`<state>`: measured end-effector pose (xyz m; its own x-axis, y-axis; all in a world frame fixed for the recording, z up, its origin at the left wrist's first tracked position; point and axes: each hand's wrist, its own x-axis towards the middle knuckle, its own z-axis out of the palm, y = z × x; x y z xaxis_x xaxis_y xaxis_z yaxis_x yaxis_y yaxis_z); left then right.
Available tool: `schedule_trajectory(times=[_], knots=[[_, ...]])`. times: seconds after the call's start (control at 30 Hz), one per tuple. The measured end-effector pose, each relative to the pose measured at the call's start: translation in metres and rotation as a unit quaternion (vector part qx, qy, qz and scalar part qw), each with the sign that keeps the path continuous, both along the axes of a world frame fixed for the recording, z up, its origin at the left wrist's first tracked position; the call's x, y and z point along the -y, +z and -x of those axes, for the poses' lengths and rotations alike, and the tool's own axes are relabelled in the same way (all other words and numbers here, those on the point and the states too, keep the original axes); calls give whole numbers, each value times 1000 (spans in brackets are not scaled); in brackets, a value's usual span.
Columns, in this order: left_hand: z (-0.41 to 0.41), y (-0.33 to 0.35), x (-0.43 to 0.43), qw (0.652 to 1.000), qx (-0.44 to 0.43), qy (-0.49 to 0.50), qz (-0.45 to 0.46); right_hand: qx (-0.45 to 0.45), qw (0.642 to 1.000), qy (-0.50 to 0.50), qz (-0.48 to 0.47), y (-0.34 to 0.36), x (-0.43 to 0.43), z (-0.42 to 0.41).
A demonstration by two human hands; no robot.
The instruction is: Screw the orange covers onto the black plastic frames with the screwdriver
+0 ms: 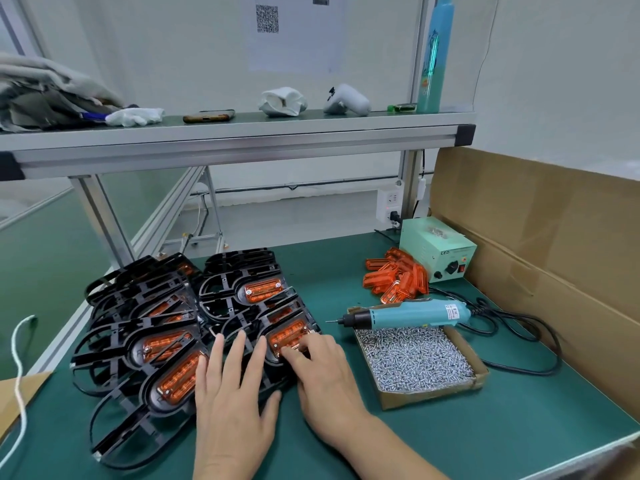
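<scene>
— Green table [450, 445] under the shelf [242, 140], with your frames [145, 306] heaped on its left side. Several already have an orange cover seated, and one at the back shows what looks like a screw head at its end.

— So you're well into the batch, but not through it. A heap of loose covers [398, 278] sits by the power box [438, 252], well apart from the frames, so more fitting is left.

— Your left hand [232, 393] lies flat, fingers straight, pressing on the near frame. Your right hand [322, 372] has its fingers bent down onto the near end of that frame's cover [287, 332]. I can't tell whether you're pinching a screw there or only pushing.

— Your screwdriver [408, 311] is in neither hand. It lies across the back rim of the screw box [429, 398], just right of your right hand, tip pointing toward the frames.

— My guess is that this cover is seated but not yet driven. You'd need to pick up the screwdriver next.
</scene>
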<state>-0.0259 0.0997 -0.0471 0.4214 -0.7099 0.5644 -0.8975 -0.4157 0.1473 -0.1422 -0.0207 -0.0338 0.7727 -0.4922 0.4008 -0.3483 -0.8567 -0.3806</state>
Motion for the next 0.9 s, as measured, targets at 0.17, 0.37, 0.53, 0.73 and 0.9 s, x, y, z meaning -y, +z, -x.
schedule_trajectory(times=[0.17, 0.37, 0.53, 0.73, 0.9], knots=[[11, 2, 1, 1000, 17, 8, 11, -43, 999, -7, -18, 1, 0, 2], [18, 2, 1, 999, 41, 22, 20, -13, 998, -27, -51, 4, -1, 4], [20, 0, 0, 993, 94, 16, 70, 9, 998, -29, -53, 3, -2, 5], [17, 1, -1, 988, 141, -26, 53, 5, 999, -28, -29, -1, -2, 5], [16, 0, -1, 990, 130, -24, 38, 5, 999, -31, -19, -5, -1, 5]])
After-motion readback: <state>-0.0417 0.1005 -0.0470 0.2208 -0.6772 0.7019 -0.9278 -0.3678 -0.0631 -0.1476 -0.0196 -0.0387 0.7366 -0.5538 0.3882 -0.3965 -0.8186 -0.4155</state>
